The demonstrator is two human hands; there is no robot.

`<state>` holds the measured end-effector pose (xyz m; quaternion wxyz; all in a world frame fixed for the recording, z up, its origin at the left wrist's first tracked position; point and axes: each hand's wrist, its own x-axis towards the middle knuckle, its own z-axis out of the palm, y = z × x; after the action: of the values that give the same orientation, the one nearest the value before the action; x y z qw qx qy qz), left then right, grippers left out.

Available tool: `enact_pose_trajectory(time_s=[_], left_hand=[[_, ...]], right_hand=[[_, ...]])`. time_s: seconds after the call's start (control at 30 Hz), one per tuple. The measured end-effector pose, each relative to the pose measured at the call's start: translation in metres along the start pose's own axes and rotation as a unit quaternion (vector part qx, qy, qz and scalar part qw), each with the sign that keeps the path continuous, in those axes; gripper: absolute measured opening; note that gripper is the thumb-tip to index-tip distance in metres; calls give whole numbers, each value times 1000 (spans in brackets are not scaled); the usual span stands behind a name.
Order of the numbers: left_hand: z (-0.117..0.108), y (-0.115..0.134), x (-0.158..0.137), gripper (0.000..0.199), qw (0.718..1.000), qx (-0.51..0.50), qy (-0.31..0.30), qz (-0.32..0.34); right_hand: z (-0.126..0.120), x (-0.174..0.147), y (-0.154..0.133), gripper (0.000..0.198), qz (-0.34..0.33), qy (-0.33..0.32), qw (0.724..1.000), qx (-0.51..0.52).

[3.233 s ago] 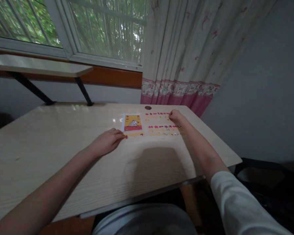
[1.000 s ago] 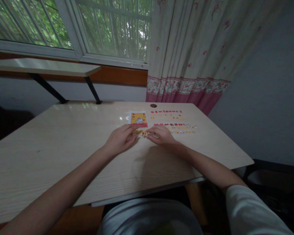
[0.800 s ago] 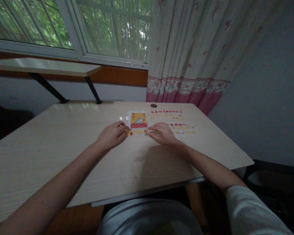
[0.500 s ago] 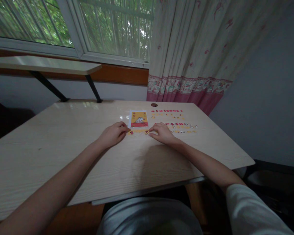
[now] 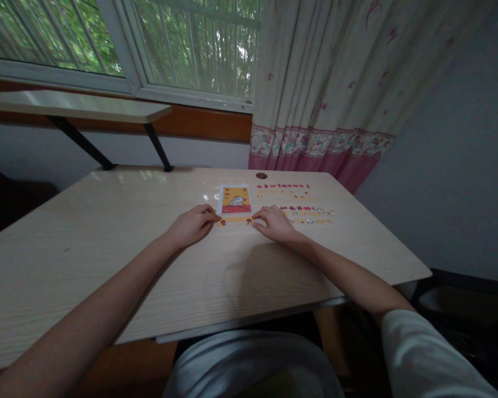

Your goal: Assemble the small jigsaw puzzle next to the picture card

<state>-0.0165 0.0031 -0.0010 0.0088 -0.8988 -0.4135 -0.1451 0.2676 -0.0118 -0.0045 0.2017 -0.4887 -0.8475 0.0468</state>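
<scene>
A short yellow row of joined jigsaw pieces (image 5: pixel 235 221), with a dark red figure near each end, lies flat on the desk. My left hand (image 5: pixel 194 225) is closed, its thumb and forefinger pinching the row's left end. At the right end, my right hand (image 5: pixel 273 223) has its thumb and forefinger bent against the edge pieces. Just beyond the row lies a picture card (image 5: pixel 236 200) showing a white cartoon animal on yellow and red. The fingertips hide the outermost pieces.
Loose red jigsaw pieces (image 5: pixel 283 186) and yellow ones lie in rows right of the card. More mixed pieces (image 5: pixel 309 221) lie beyond my right hand. A raised shelf (image 5: pixel 78 108) stands at the back left of the desk (image 5: pixel 120 232). A curtain (image 5: pixel 307 110) hangs behind.
Both hands stay at the ends of the yellow row, with hardly any movement. The whole view has shifted very slightly.
</scene>
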Motion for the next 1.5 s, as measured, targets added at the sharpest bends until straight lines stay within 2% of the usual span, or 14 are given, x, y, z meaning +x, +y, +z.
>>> enact_pose_trajectory(time_s=[0.67, 0.93, 1.27, 1.5], left_hand=[[3, -2, 1, 37, 1000, -15, -10, -3], [2, -2, 1, 38, 1000, -16, -12, 1], [1, -1, 1, 39, 1000, -6, -22, -2], [1, 0, 1, 40, 1000, -2, -22, -8]], right_hand=[[-5, -1, -4, 21, -15, -22, 1000, -11], [-4, -1, -4, 25, -31, -29, 999, -27], [-12, -3, -23, 33, -24, -69, 992, -104], [-12, -4, -21, 31, -26, -57, 994, -85]])
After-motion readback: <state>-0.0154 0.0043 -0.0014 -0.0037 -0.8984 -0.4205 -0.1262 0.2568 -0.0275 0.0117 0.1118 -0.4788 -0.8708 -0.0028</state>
